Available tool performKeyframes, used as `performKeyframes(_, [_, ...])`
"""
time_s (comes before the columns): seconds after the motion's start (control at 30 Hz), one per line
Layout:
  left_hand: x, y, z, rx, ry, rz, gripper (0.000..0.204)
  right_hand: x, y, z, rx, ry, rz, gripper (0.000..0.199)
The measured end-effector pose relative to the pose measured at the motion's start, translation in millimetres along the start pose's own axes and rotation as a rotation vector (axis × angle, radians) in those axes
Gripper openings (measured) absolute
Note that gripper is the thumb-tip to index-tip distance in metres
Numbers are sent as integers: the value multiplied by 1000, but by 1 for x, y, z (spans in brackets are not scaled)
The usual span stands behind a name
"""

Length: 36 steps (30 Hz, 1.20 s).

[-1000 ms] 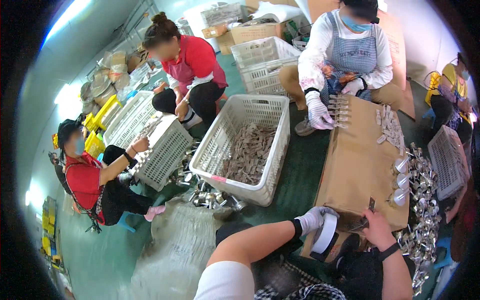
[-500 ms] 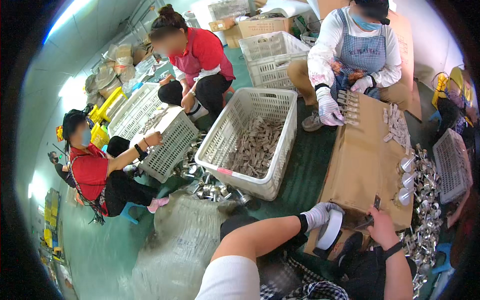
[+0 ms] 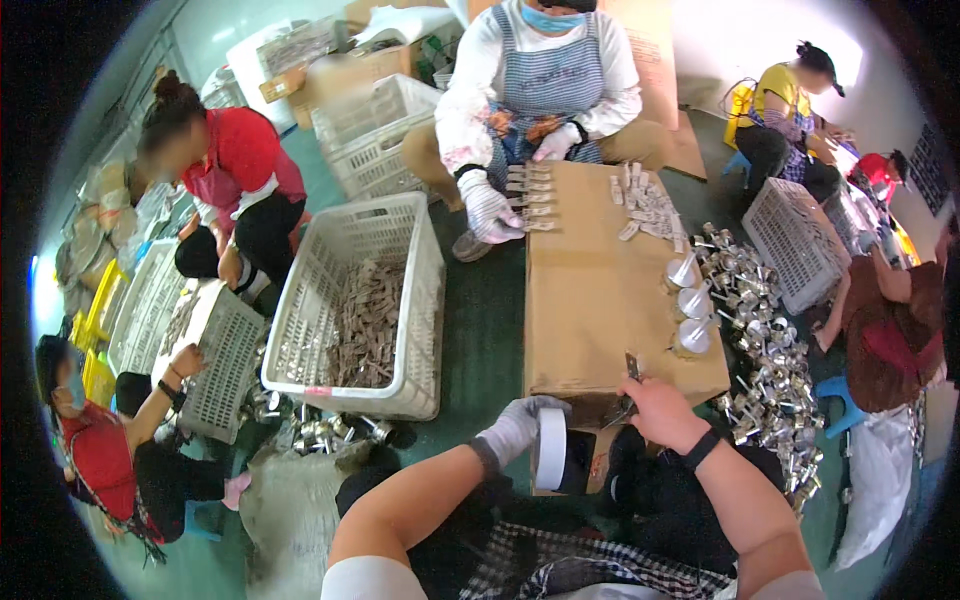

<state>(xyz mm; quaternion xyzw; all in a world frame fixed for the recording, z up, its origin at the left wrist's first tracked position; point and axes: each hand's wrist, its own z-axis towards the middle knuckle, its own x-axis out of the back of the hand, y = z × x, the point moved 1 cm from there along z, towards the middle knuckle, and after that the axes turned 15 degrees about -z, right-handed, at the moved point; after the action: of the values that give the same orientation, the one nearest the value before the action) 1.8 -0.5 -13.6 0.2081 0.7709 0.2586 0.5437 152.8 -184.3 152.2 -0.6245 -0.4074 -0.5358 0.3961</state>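
My left hand [image 3: 520, 428], in a pale knit glove, is closed round a white ring-shaped roll of tape [image 3: 549, 450] at the near edge of a cardboard box [image 3: 590, 310]. My bare right hand [image 3: 665, 412] grips a dark metal hand tool [image 3: 632, 366] at the box's near right corner. Its pointed metal part is partly hidden, and I cannot tell whether it is pliers or scissors. On the box top, round white-topped metal pieces [image 3: 692, 302] stand at the right, and small flat grey pieces [image 3: 645, 205] lie farther back.
Across the box a co-worker's gloved hand [image 3: 492, 213] touches a row of flat pieces [image 3: 538, 190]. A white crate [image 3: 430, 300] of grey pieces stands left. Shiny metal parts [image 3: 770, 370] are heaped on the floor at right. Other people sit at both sides.
My view has swung to the right, so the box and crate sit farther left in the picture. Both hands keep their holds at the box's near edge.
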Motion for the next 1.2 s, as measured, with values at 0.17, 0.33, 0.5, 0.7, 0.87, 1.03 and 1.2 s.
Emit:
performKeyframes(0.17, [-10,8,-6,180,155,-327,22,-5,3,-3,28,40,-4,39])
performKeyframes(0.33, [-11,15,-15,195,162,-309,26,3,-5,-2,6,-16,14,37])
performKeyframes(0.5, [-15,17,-15,180,157,-277,25,-3,-2,-1,15,3,28,39])
performKeyframes(0.7, [-21,18,-14,185,207,-266,26,3,-4,-2,18,-23,41,40])
performKeyframes(0.87, [4,6,-6,205,153,-350,28,3,-6,-1,27,-7,38,40])
performKeyframes(1.03, [-11,13,-7,220,253,-389,29,3,-4,-2,23,1,46,39])
performKeyframes(1.2, [-5,9,-6,208,240,-357,29,0,-4,-1,9,2,32,42])
